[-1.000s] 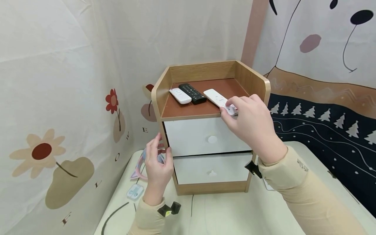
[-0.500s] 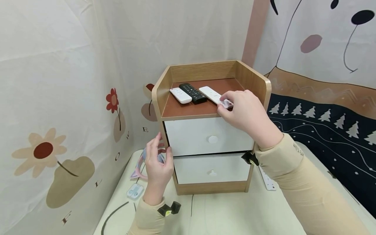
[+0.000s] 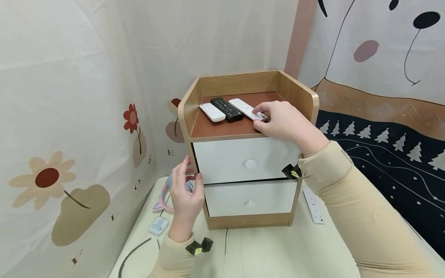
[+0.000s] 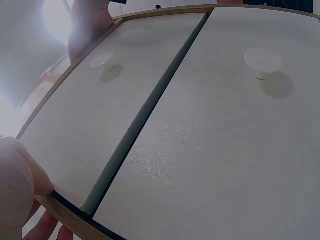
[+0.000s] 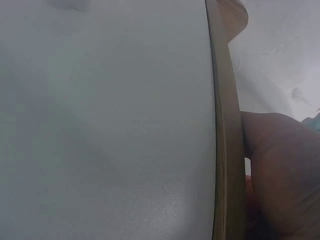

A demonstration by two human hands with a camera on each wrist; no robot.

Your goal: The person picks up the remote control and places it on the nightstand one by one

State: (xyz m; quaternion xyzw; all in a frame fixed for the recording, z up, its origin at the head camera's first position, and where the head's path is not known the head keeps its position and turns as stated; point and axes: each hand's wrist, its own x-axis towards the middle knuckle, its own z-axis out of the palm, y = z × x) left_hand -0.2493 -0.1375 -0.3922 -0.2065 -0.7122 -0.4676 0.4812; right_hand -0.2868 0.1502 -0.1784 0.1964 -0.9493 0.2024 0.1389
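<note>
Printed fabric [image 3: 83, 85] is backing a pale surface [image 3: 264, 253], which is carrying a drawer cabinet [image 3: 249, 221] with a brown top [image 3: 205, 129]. The left hand [image 3: 186, 195] is resting, loosely spread, against the cabinet's left edge. The right hand [image 3: 284, 121] is pinching, grip narrow, the near end of a white remote [image 3: 241, 105], apparently lying flat on the top, its long axis running diagonally, far end pointing back-left.

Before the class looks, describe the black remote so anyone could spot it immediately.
Find the wooden cabinet with two white drawers. On its brown top, the black remote lies between a white remote and the white one the right hand grips. Only it is dark.
</note>
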